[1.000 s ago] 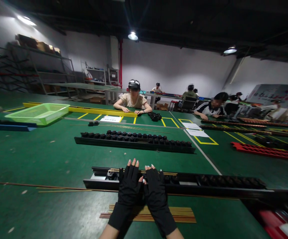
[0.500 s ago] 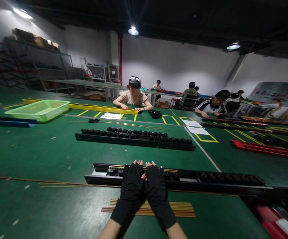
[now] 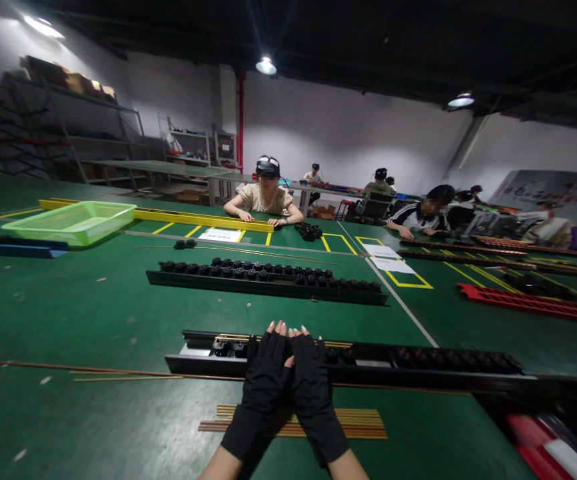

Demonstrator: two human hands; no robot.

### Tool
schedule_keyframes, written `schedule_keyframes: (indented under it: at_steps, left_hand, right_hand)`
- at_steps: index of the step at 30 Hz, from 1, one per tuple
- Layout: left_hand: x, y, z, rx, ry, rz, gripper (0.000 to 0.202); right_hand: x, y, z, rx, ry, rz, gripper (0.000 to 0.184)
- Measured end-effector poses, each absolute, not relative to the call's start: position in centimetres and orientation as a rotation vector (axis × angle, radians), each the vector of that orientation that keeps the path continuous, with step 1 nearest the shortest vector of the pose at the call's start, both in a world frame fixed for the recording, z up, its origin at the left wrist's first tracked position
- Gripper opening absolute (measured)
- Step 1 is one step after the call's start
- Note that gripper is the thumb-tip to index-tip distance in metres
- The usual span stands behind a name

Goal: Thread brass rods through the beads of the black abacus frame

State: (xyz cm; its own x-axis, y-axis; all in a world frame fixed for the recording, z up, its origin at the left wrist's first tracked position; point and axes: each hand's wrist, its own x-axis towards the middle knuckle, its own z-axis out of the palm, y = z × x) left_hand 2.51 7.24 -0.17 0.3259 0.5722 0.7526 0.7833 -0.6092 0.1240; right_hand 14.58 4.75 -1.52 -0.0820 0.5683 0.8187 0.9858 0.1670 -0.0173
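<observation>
Largest first: green tabletop (image 3: 118,307), smooth, scuffed, with some sheen. Across its near part lies a long black straight-walled channel (image 3: 398,375). Farther off, roughly parallel, lies a second, shorter-looking black channel (image 3: 268,288), carrying a row of knobbly black blocks; another such row stands just behind it. Far left: shallow light-green plastic basket (image 3: 58,233), sloped sides, perforated texture.

Left hand (image 3: 266,367) and right hand (image 3: 311,367), both in black fabric half-finger gloves, laid side by side over the near channel. Fingers extended nearly straight, held close together; bare tips reach the channel's far side. Neither hand appears to grip anything; exact contact beneath the palms hidden. Under the wrists, a flat bundle of thin yellow and reddish rods (image 3: 353,423) lies on the tabletop.

Near channel contents: small black blocks (image 3: 221,348) at both ends, slim brass-coloured rods (image 3: 233,338) running lengthwise along the left-hand group, passing behind the fingers, and a pale smooth strip (image 3: 196,351) at the left end.
</observation>
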Motion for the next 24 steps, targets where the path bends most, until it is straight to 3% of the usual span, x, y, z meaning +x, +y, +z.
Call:
schedule_keyframes:
  at_steps: [12, 24]
  left_hand:
    - [2.54, 7.14, -0.82, -2.366, -1.236, -1.014, 0.054]
    - [2.94, 6.89, -0.43, -2.337, -1.209, -1.193, 0.057]
  right_hand:
    - [14.08, 4.70, -1.40, -1.558, -1.737, -0.673, 0.049]
    - [14.58, 4.39, -1.11, -1.489, -1.774, -0.623, 0.068]
